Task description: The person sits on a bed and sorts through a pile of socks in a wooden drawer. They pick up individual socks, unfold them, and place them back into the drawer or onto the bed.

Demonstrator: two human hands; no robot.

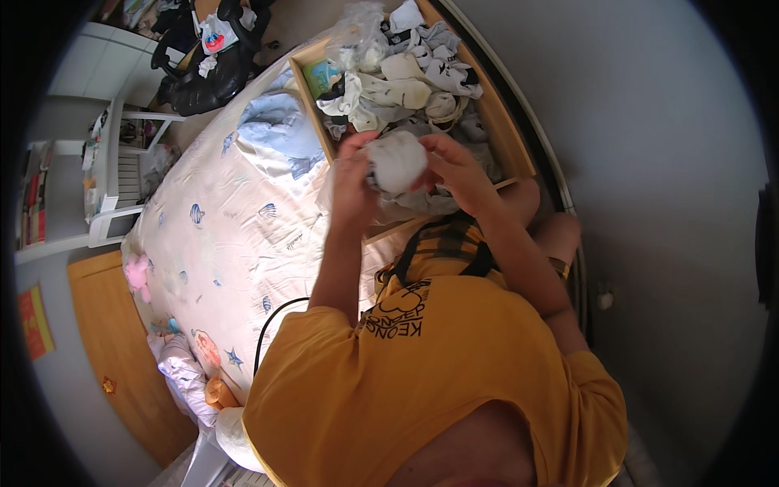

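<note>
My left hand (355,167) grips a rounded white cloth bundle (398,159) from its left side. It looks like a rolled pair of socks with a darker patch at the lower left, though it is slightly blurred. On the bundle's right side, the thumb and fingers of my right hand (453,164) are closed against it. Both hands are above the near part of a wooden drawer (508,131). Inside, beyond the hands, lies a heap of white and grey socks (395,91), some balled up. Clear plastic bags (359,30) rest at the drawer's far end.
The drawer stands on a bed with a shell-patterned sheet (243,237). Light-blue clothing (277,125) lies along the drawer's left side. A grey wall (657,152) rises close on the right. A black chair (210,79) and a white shelf (109,164) stand beyond the bed.
</note>
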